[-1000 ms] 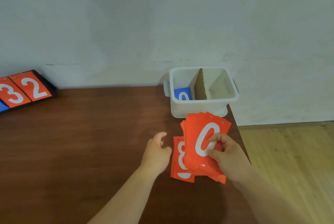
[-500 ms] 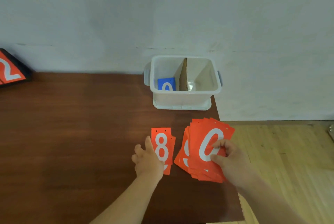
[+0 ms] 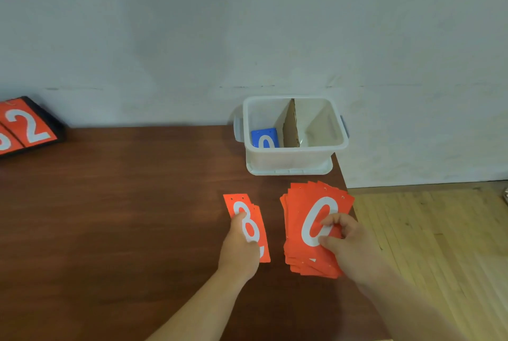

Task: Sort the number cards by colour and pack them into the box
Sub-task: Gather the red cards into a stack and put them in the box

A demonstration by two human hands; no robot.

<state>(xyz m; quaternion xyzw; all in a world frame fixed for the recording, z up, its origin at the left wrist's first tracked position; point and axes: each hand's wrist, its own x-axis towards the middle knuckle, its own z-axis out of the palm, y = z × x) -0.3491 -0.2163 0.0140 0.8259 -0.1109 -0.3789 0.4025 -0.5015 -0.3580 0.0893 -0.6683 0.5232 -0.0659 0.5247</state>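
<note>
My right hand [image 3: 349, 241] grips a fanned stack of red number cards [image 3: 308, 203] with a white 0 on top, near the table's right edge. To its left, my left hand [image 3: 240, 247] holds a small stack of red cards [image 3: 254, 219] showing a white 8, thumb on top. Behind them stands the white plastic box [image 3: 294, 159], split by a cardboard divider [image 3: 291, 126]. A blue 0 card [image 3: 264, 138] lies in its left compartment. No card shows in the right compartment.
A black flip scoreboard [image 3: 27, 126] with red number cards, a 2 facing up, sits at the far left by the wall. The brown table [image 3: 123, 203] ends just right of the box and my right hand; wooden floor [image 3: 439, 244] lies beyond.
The two red stacks have come apart: my left hand took the 8 cards to the left, while my right hand kept the 0 stack. The view shifted.
</note>
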